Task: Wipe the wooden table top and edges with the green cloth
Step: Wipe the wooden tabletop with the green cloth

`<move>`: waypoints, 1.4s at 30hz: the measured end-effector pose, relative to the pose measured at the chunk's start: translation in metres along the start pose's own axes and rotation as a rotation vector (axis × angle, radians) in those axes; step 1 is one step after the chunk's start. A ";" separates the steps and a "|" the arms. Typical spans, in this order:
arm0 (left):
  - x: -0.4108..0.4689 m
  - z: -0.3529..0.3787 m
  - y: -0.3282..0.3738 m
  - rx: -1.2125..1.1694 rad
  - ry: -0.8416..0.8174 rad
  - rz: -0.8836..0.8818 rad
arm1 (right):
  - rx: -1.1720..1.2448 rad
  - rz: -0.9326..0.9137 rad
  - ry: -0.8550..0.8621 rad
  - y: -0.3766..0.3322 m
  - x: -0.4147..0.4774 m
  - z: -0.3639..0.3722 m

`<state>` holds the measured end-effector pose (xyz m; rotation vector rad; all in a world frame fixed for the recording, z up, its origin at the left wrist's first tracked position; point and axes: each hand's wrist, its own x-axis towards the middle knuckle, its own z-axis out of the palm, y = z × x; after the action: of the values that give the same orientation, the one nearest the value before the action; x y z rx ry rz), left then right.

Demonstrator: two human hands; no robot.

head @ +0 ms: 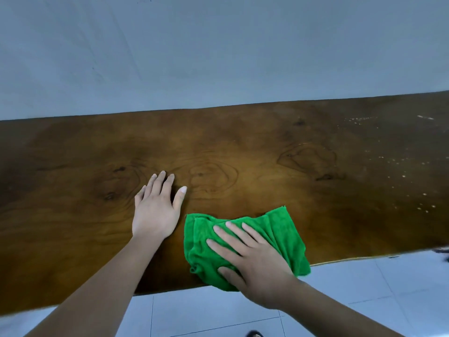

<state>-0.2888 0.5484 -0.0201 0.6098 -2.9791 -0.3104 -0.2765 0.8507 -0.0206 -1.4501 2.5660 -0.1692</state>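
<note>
A dark wooden table top spans the view from left to right, its near edge running under my forearms. The green cloth lies crumpled at that near edge, right of centre, and hangs slightly over it. My right hand presses flat on the cloth with fingers spread. Flat on the bare wood just left of the cloth rests my left hand, fingers apart, holding nothing.
Pale specks and crumbs dot the right part of the table. A plain grey-white wall stands right behind the far edge. Light floor tiles show below the near edge, with a dark shoe tip at the bottom.
</note>
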 end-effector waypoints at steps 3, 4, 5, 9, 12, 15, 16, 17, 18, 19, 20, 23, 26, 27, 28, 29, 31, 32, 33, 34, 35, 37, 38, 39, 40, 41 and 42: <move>0.000 0.000 0.000 -0.007 -0.007 0.000 | 0.029 0.057 0.038 0.005 0.009 -0.001; 0.000 0.000 -0.001 -0.007 -0.009 0.000 | 0.038 0.091 0.051 0.011 0.015 -0.003; 0.000 0.000 -0.001 -0.005 -0.013 -0.001 | 0.048 0.139 0.065 0.019 0.022 -0.005; -0.001 0.000 0.000 0.013 -0.025 -0.005 | 0.061 0.356 0.100 0.066 0.051 -0.016; -0.005 -0.001 0.003 -0.005 -0.016 0.003 | 0.068 0.485 0.126 0.103 0.063 -0.024; -0.008 -0.002 0.010 -0.026 -0.007 0.010 | 0.078 0.603 0.148 0.128 0.067 -0.032; -0.010 -0.003 0.016 -0.033 -0.012 0.008 | 0.082 0.623 0.150 0.132 0.067 -0.034; -0.012 -0.002 0.025 -0.037 -0.018 0.008 | 0.082 0.629 0.150 0.133 0.067 -0.035; -0.014 0.000 0.036 -0.036 -0.025 0.016 | 0.081 0.624 0.148 0.134 0.066 -0.036; -0.016 0.002 0.048 -0.030 -0.032 0.031 | 0.084 0.609 0.148 0.134 0.064 -0.037; -0.018 0.005 0.062 -0.022 -0.035 0.051 | 0.089 0.586 0.147 0.135 0.059 -0.038; -0.024 0.016 0.107 -0.019 -0.035 0.096 | 0.100 0.500 0.154 0.146 0.031 -0.034; -0.027 0.029 0.156 -0.018 -0.044 0.099 | 0.092 0.446 0.157 0.179 -0.013 -0.032; -0.027 0.033 0.173 -0.019 -0.047 0.098 | 0.088 0.442 0.159 0.193 -0.029 -0.033; -0.027 0.038 0.190 -0.020 -0.048 0.096 | 0.085 0.443 0.159 0.209 -0.046 -0.034; -0.025 0.043 0.209 -0.020 -0.048 0.091 | 0.083 0.447 0.160 0.226 -0.062 -0.036; -0.022 0.051 0.246 -0.013 -0.050 0.082 | 0.078 0.457 0.167 0.261 -0.094 -0.039; -0.020 0.055 0.267 -0.010 -0.053 0.079 | 0.079 0.465 0.172 0.278 -0.110 -0.040; -0.019 0.059 0.287 -0.009 -0.055 0.079 | 0.080 0.477 0.179 0.296 -0.126 -0.041; -0.018 0.063 0.306 -0.009 -0.055 0.081 | 0.082 0.491 0.186 0.313 -0.141 -0.043; -0.017 0.067 0.324 -0.011 -0.055 0.082 | 0.082 0.506 0.191 0.330 -0.156 -0.045; -0.014 0.074 0.355 -0.016 -0.061 0.080 | 0.078 0.535 0.196 0.362 -0.184 -0.049; -0.013 0.077 0.367 -0.016 -0.067 0.074 | 0.075 0.551 0.198 0.378 -0.197 -0.051; -0.012 0.080 0.377 -0.014 -0.073 0.067 | 0.074 0.571 0.201 0.393 -0.210 -0.053; -0.011 0.083 0.384 -0.013 -0.076 0.061 | 0.071 0.594 0.203 0.409 -0.223 -0.054; -0.011 0.085 0.388 -0.012 -0.076 0.056 | 0.068 0.619 0.207 0.425 -0.235 -0.056; -0.011 0.086 0.390 -0.011 -0.076 0.051 | 0.064 0.645 0.209 0.440 -0.248 -0.058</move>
<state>-0.4372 0.9194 -0.0203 0.5320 -3.0574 -0.3529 -0.5323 1.2903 -0.0212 -0.5491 3.0083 -0.3112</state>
